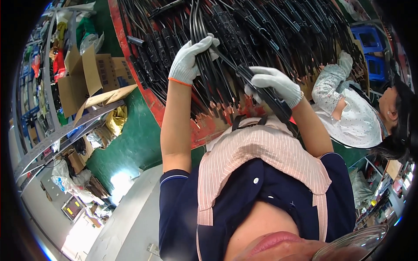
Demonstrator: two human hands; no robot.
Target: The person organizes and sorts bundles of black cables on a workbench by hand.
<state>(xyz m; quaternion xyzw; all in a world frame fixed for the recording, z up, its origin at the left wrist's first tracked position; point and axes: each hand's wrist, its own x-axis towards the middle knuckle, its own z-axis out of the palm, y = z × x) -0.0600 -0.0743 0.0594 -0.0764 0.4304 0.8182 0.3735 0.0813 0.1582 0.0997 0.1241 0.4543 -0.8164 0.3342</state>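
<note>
Both of my hands wear white knit gloves. My left hand is closed around a bundle of several black cables, which run up from the fist and hang down below it. Lower and to the right, my right hand grips a long black plastic connector, tilted down toward my apron. A black cable runs from its upper end toward my left hand. Beneath both hands lies a wide heap of black cables with connectors. Bare copper ends show along the heap's near side.
The red table shows its edge at left and front. A co-worker in a dotted white top reaches to the heap at right. Blue crates stand beyond. Left are an open cardboard box and a metal rack.
</note>
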